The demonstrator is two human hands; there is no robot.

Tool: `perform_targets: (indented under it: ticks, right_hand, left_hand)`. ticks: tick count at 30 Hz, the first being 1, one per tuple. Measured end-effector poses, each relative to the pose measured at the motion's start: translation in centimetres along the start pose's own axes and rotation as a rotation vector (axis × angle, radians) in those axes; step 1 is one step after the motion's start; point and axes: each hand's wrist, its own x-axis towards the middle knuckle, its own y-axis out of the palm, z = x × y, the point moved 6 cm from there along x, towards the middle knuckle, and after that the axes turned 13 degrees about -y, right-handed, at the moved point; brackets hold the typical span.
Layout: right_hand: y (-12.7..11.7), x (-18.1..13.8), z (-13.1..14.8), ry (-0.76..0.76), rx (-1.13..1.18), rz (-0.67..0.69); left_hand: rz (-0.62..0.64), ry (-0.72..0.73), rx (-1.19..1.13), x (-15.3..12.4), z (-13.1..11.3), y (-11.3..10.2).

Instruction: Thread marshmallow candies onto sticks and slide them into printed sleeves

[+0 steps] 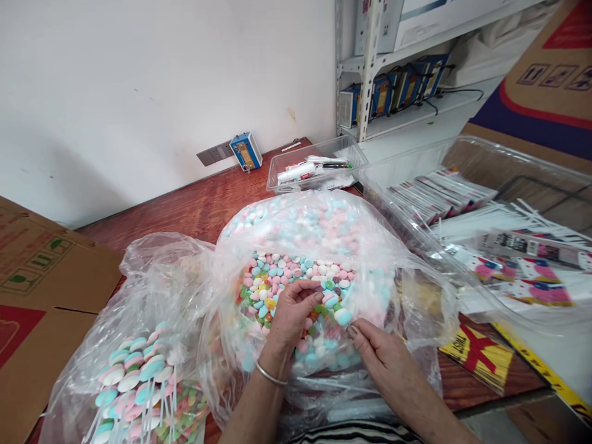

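In the head view my right hand [377,345] pinches the lower end of a candy skewer [343,317], with blue, white, pink and green pieces lined up on it. Its stick is mostly hidden by the candies and fingers. My left hand [298,302] is closed, thumb against forefinger, on a small dark candy [319,288] near the skewer's top end. Both hands are over an open clear plastic bag [383,246] full of pastel marshmallow candies [277,271] and colourful gummies. At the lower left, finished-looking candy skewers [139,370] on white sticks lie in another clear bag [161,253].
On the right stands a clear bin [462,145] with white sticks and printed packets. Behind the bag are a small clear tray [319,179] of tubes and a blue device [246,152]. Cardboard boxes [55,296] flank the wooden table [185,203]; a shelf [367,74] stands behind.
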Motion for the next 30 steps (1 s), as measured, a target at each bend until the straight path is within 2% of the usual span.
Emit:
perform_targets:
  ticks: [10, 12, 17, 21, 26, 30]
  right_hand:
    - [0.1, 0.1, -0.1, 0.040, 0.152, -0.063]
    - [0.6, 0.1, -0.7, 0.084, 0.327, -0.065]
    - [3.6, -0.3, -2.0, 0.342, 1.082, 0.034]
    - [4.5, -0.4, -1.8, 0.390, 1.379, 0.087]
    - [4.6, -0.4, -2.2, 0.374, 1.417, 0.092]
    - [4.4, -0.2, -2.4, 0.337, 1.242, 0.080]
  left_hand:
    - [0.009, -0.024, -0.103, -0.2, 0.3, 0.5]
    - [0.027, -0.004, -0.118, -0.2, 0.0, 0.6]
    - [0.027, 0.076, -0.100, -0.6, -0.9, 1.1]
    - [-0.005, 0.094, -0.073, -1.0, -1.3, 1.7]
    - [-0.012, 0.121, -0.166, -1.8, -2.0, 2.0]
    - [-0.006, 0.100, -0.133, -2.2, -2.3, 1.9]
